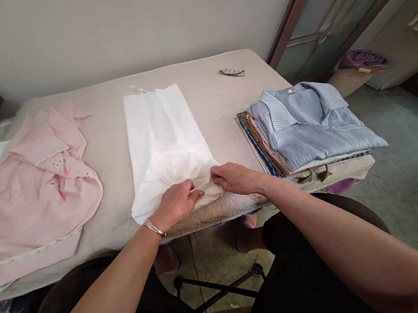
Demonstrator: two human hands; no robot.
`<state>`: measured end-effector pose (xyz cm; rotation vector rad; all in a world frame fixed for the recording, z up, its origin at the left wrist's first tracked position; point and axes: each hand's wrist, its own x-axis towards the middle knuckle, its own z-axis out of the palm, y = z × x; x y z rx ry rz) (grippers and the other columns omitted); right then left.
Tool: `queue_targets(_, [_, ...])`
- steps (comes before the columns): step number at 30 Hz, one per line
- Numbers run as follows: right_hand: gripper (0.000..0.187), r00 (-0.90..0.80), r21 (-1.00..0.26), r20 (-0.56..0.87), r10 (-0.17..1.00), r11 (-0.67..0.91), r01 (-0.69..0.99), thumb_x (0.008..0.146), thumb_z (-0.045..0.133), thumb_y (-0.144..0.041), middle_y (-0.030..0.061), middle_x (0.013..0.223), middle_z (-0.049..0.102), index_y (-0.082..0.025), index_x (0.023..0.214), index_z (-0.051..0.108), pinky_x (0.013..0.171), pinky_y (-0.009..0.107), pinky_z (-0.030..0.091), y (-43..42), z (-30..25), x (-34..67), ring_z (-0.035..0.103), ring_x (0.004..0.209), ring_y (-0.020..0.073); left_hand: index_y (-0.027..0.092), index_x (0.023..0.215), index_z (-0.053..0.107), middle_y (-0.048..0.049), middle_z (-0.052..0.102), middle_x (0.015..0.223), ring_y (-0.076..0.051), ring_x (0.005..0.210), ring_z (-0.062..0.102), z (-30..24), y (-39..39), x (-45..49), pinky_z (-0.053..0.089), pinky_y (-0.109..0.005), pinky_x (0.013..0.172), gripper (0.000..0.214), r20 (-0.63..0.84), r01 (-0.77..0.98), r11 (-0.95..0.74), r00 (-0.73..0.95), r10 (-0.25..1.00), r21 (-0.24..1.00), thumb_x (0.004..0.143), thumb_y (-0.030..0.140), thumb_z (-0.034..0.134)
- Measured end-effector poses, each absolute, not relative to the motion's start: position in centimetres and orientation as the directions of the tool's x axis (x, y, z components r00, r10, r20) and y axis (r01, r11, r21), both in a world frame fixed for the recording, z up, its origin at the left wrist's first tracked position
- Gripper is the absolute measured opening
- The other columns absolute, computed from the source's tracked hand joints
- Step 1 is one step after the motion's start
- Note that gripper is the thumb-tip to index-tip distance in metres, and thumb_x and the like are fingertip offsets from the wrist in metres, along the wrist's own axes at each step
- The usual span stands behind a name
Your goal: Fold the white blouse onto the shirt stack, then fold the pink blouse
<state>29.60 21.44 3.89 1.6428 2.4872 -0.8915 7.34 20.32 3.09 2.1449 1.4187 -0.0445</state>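
A white garment, its exact kind unclear, lies as a long rectangle across the middle of the table. Its near part is bunched and creased, and a thin tie sticks out at the far end. My left hand, with a bracelet at the wrist, is closed on the bunched cloth near the table's front edge. At the garment's near right side, my right hand pinches the fabric between thumb and fingers. The fingertips of both hands are partly hidden by cloth.
A pink garment with lace trim spreads loosely at the left. Right of the white cloth, a striped blue shirt tops a stack of folded clothes. Eyeglasses rest on the table near the wall.
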Motion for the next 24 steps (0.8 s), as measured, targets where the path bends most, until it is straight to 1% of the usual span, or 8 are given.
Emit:
queue_targets(3, [0.016,-0.415,-0.424,-0.33,0.848,0.259,0.868,0.092,0.046,-0.019,0.0073,0.091,0.069,-0.018,0.096,0.062,0.067,0.027,0.034,21.6,3.6,29.5,0.058,0.079,0.0169,0.017,0.108,0.056,-0.0125,0.069,0.102,-0.029,0.096,0.064,3.3,18.8,7.6,0.047,-0.044,0.088,0.04,-0.048,0.855,-0.422,0.455,0.889,0.301,0.096,0.054,0.053])
queue_targets(5, [0.017,-0.399,-0.41,-0.342,0.851,0.247,0.878,0.092,0.045,-0.018,0.0076,0.091,0.07,-0.018,0.095,0.062,0.066,0.027,0.033,21.7,3.5,29.4,0.058,0.077,0.0164,0.016,0.111,0.056,-0.0169,0.064,0.119,-0.033,0.112,0.058,3.3,17.4,8.3,0.039,-0.053,0.105,0.035,0.139,0.787,-0.595,0.579,0.803,0.16,0.095,0.047,0.056])
queue_targets(7, [0.018,-0.387,-0.398,-0.349,0.854,0.239,0.886,0.093,0.044,-0.018,0.0079,0.091,0.07,-0.017,0.094,0.062,0.066,0.027,0.033,21.8,3.5,29.3,0.057,0.077,0.0161,0.018,0.11,0.058,-0.0171,0.06,0.13,-0.031,0.12,0.053,3.1,16.4,8.9,0.03,-0.055,0.115,0.019,0.193,0.676,-0.736,0.718,0.669,0.035,0.098,0.031,0.051])
queue_targets(9, [0.018,-0.373,-0.388,-0.342,0.862,0.232,0.892,0.094,0.044,-0.019,0.0088,0.091,0.07,-0.017,0.093,0.062,0.066,0.027,0.033,21.9,3.4,29.2,0.057,0.077,0.0162,0.018,0.107,0.061,-0.0159,0.06,0.131,-0.029,0.121,0.052,2.7,15.9,9.3,0.027,-0.054,0.117,0.02,0.191,0.604,-0.795,0.788,0.586,-0.052,0.1,0.017,0.042])
queue_targets(14, [0.019,-0.327,-0.354,-0.326,0.887,0.207,0.912,0.095,0.043,-0.021,0.0108,0.094,0.071,-0.016,0.099,0.062,0.065,0.028,0.032,21.8,3.0,28.9,0.059,0.079,0.0178,0.017,0.099,0.063,-0.0123,0.066,0.109,-0.025,0.104,0.057,2.1,16.6,9.0,0.038,-0.049,0.108,0.027,0.155,0.573,-0.813,0.817,0.556,-0.105,0.1,0.012,0.037])
queue_targets(17, [0.019,-0.324,-0.34,-0.309,0.894,0.214,0.916,0.096,0.044,-0.024,0.0107,0.095,0.072,-0.017,0.101,0.06,0.064,0.03,0.031,21.9,2.8,28.9,0.061,0.081,0.0189,0.017,0.094,0.062,-0.0122,0.064,0.098,-0.026,0.092,0.056,2.1,16.7,8.6,0.045,-0.046,0.091,0.026,0.163,0.65,-0.755,0.757,0.633,-0.087,0.099,0.01,0.037])
queue_targets(20, [0.019,-0.299,-0.289,-0.287,0.91,0.215,0.933,0.098,0.044,-0.027,0.0107,0.096,0.072,-0.018,0.104,0.059,0.065,0.031,0.03,22.0,3.2,29.3,0.062,0.082,0.0201,0.017,0.089,0.06,-0.0117,0.062,0.093,-0.026,0.086,0.055,1.9,16.6,8.4,0.045,-0.041,0.077,0.023,0.187,0.729,-0.681,0.679,0.71,-0.066,0.096,0.008,0.04])
queue_targets(24, [0.024,-0.248,-0.21,-0.116,0.962,0.22,0.953,0.101,0.045,-0.039,0.0101,0.099,0.071,-0.019,0.107,0.056,0.064,0.032,0.029,21.1,4.7,29.7,0.062,0.083,0.0218,0.018,0.089,0.058,-0.0099,0.06,0.088,-0.025,0.082,0.056,1.8,16.8,8.6,0.043,-0.038,0.069,0.018,0.21,0.814,-0.581,0.569,0.795,-0.004,0.093,0.008,0.044])
